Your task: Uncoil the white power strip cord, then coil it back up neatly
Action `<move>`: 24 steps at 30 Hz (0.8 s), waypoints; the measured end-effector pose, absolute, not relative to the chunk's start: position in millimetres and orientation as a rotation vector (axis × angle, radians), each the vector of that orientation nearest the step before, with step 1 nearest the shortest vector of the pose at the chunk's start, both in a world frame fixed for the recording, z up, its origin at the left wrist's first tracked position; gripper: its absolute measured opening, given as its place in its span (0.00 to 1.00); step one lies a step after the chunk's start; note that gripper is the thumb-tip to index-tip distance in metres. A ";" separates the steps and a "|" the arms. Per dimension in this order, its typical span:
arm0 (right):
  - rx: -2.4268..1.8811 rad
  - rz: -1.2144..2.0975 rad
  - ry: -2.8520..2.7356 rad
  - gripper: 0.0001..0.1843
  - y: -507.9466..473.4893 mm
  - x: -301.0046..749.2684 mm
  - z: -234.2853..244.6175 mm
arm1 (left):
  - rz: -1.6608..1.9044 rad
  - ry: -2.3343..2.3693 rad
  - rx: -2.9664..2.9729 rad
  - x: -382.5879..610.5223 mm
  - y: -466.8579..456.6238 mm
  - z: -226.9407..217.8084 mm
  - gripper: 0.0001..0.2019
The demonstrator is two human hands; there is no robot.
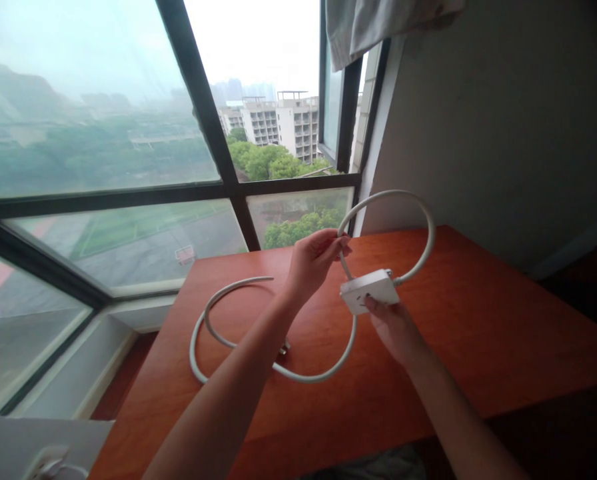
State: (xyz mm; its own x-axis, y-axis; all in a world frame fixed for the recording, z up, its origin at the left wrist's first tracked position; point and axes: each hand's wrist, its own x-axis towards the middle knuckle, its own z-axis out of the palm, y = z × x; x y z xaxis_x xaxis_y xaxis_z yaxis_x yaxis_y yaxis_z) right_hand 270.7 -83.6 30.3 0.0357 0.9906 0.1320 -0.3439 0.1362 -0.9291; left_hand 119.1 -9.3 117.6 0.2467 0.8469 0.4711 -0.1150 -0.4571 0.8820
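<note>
- Head cam — sits above the near side of the desk (478,313), looks forward and down.
- Window (103,133) fills upper left, wall (488,127) upper right.
- Close range — left hand (318,252) mid-frame, right hand (392,327) lower, right of centre.

A white socket block (380,285) is tilted, its white cable (432,233) looped.

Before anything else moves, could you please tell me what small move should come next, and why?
Probably the left hand should draw the white cable closer to the socket block: its loop rises wide, while the right hand holds the block.
</note>
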 end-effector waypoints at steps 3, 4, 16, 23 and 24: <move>-0.945 1.240 -1.181 0.24 -87.9 263.0 32.0 | 1.377 0.706 1.586 116.7 -8.0 120.8 0.14; -0.994 1.189 -1.225 0.23 -87.9 262.1 32.1 | 1.378 0.702 1.556 115.7 -7.2 120.7 0.14; -1.088 -0.050 -1.740 0.20 -66.6 263.0 16.9 | 1.204 0.719 1.075 64.5 -14.4 99.6 0.21; -1.010 -0.211 -1.853 0.25 -55.9 266.6 23.3 | 0.887 0.629 0.950 -9.7 -36.0 94.4 0.20; -1.006 -0.208 -1.850 0.26 -55.1 266.8 24.1 | 0.900 0.655 0.930 -14.5 -38.7 96.2 0.20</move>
State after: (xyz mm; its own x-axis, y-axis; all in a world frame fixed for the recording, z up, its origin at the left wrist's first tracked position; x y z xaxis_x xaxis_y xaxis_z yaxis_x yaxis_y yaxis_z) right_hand 266.8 -55.1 24.1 -0.1756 0.5475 0.8182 0.7153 0.6420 -0.2761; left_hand -14.5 -38.7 96.2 0.4818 0.8708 -0.0981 -0.3615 0.2995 0.8830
